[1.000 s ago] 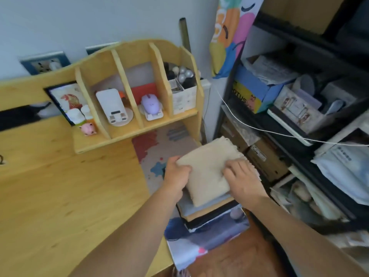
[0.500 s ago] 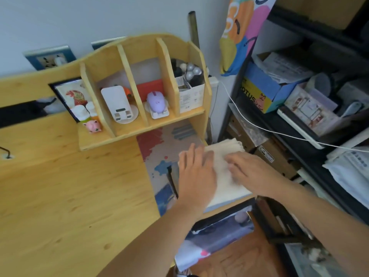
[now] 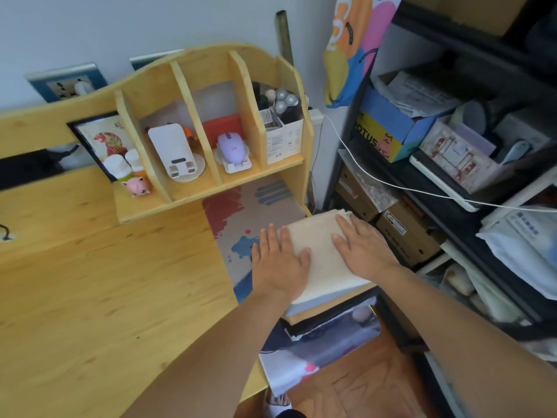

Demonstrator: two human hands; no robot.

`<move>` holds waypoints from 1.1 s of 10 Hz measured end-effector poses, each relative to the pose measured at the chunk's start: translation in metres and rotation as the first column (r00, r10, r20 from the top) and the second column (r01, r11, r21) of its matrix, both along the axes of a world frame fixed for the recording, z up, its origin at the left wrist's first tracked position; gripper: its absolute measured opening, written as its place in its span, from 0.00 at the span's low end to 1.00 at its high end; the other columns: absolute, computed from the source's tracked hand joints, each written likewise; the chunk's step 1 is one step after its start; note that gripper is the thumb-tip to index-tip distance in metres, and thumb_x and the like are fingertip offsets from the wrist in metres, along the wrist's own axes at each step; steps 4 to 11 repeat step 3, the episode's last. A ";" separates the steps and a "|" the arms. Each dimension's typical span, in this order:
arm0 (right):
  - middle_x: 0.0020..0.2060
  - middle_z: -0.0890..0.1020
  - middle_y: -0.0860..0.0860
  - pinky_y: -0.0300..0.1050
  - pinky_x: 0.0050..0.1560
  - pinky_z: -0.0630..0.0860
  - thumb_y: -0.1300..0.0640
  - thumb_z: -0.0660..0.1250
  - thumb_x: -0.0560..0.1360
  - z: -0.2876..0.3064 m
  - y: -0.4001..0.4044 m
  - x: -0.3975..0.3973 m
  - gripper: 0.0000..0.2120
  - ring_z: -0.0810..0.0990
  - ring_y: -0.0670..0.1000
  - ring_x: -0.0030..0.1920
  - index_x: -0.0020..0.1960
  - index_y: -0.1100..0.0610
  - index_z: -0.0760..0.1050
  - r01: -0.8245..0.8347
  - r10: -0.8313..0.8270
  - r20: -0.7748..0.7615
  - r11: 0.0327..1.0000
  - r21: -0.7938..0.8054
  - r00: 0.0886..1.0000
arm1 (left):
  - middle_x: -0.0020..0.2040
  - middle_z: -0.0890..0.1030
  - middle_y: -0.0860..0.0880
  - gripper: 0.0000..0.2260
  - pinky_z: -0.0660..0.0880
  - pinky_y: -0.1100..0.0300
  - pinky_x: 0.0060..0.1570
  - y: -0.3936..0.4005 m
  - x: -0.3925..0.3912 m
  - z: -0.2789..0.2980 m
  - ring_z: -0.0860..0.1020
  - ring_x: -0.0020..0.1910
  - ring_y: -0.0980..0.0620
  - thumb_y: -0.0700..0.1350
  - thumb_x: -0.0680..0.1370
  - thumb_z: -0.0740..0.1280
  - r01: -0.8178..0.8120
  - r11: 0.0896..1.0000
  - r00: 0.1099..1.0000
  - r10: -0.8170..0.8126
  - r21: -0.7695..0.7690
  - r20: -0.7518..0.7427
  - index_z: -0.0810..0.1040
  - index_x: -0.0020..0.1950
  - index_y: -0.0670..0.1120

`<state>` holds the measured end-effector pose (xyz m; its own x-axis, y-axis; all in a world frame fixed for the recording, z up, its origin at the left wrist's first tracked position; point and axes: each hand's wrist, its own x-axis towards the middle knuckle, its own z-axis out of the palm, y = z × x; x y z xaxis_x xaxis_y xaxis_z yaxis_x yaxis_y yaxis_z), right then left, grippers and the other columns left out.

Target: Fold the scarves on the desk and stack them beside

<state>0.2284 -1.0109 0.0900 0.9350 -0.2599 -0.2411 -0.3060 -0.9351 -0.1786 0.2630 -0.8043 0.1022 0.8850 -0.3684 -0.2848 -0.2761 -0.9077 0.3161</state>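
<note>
pressing flat on the folded cream scarf [image 3: 324, 251], both hands lie with fingers straight and spread, gripping nothing. the left hand [image 3: 280, 263] covers the scarf's left edge, right of the frame's centre, its fingertips reaching past the cloth toward the patterned mat [image 3: 241, 215]. the right hand [image 3: 363, 244] rests on the scarf's right half, fingertips near its far corner. the scarf sits on top of a stack [image 3: 324, 307] at the right end of the wooden desk [image 3: 90, 297]; under it show a pale blue layer, a tan layer and a dark one, though what each layer is cannot be told. lower down, a printed cloth [image 3: 316, 354] in white, navy and red hangs over the desk's edge toward the wooden floor. in the upper middle of the frame a wooden organizer [image 3: 211, 86] stands on the desk with 3 upright dividers; it holds a white stand [image 3: 174, 152], a lilac mouse [image 3: 230, 147] on its holder, a white box [image 3: 284, 137] with a shaver head poking out, and a small pink figurine [image 3: 137, 186] at its left end beside a framed picture [image 3: 104, 138]. at the right of the frame a dark shelf unit [image 3: 452, 206] is packed with boxes and bags, and a white cable [image 3: 407, 190] runs across it.
</note>
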 end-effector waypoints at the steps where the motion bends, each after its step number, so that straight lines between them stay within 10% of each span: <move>1: 0.81 0.54 0.55 0.59 0.79 0.51 0.38 0.42 0.83 0.016 0.006 0.000 0.30 0.52 0.59 0.80 0.82 0.48 0.50 -0.007 0.007 0.000 0.995 -0.100 1.000 | 0.84 0.43 0.43 0.32 0.41 0.46 0.81 0.011 0.005 0.016 0.40 0.83 0.44 0.61 0.85 0.45 0.057 0.998 0.995 -0.059 0.020 0.083 0.46 0.84 0.45; 3: 0.81 0.57 0.55 0.58 0.79 0.48 0.45 0.45 0.86 0.063 0.042 -0.001 0.25 0.51 0.58 0.80 0.78 0.52 0.64 0.005 0.013 0.132 0.991 -0.131 0.991 | 0.82 0.58 0.41 0.26 0.54 0.45 0.79 0.030 0.011 0.055 0.54 0.81 0.41 0.55 0.85 0.53 0.210 0.974 0.942 -0.177 -0.088 0.285 0.62 0.81 0.44; 11: 0.81 0.57 0.55 0.58 0.79 0.48 0.45 0.45 0.86 0.063 0.042 -0.001 0.25 0.51 0.58 0.80 0.78 0.52 0.64 0.005 0.013 0.132 0.991 -0.131 0.991 | 0.82 0.58 0.41 0.26 0.54 0.45 0.79 0.030 0.011 0.055 0.54 0.81 0.41 0.55 0.85 0.53 0.210 0.974 0.942 -0.177 -0.088 0.285 0.62 0.81 0.44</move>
